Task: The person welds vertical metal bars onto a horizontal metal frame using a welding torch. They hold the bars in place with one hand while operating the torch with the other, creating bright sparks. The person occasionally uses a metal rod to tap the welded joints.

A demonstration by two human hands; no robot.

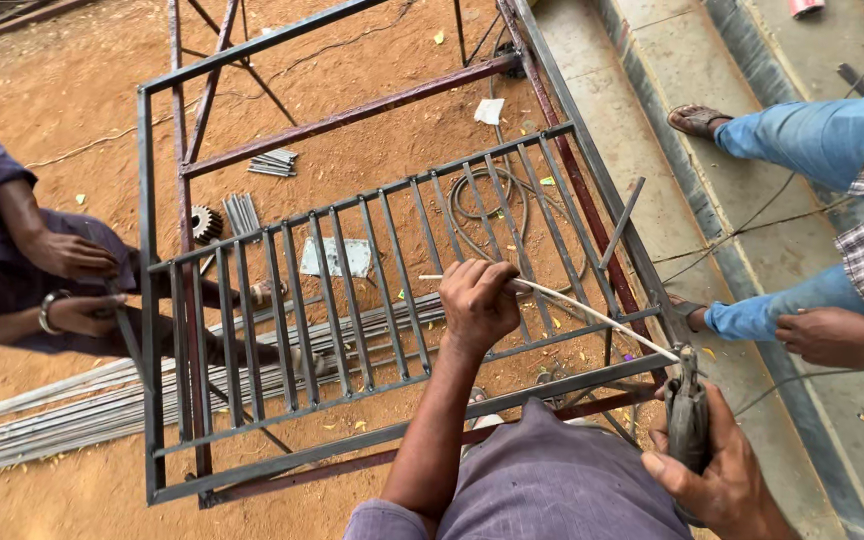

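My left hand (479,303) grips the free end of a long thin welding rod (592,313) above a grey metal grille frame (352,265). The rod runs down and right into an electrode holder (688,418), which my right hand (720,478) clasps near the frame's lower right corner. The grille has several vertical bars and lies tilted over red sandy ground.
A person on the left (62,290) holds the frame's left edge with both hands. Another person in jeans (812,140) sits on concrete steps at right. Bundled steel rods (72,410), a gear wheel (205,222), cut bar pieces (274,162) and a coiled cable (487,215) lie on the sand.
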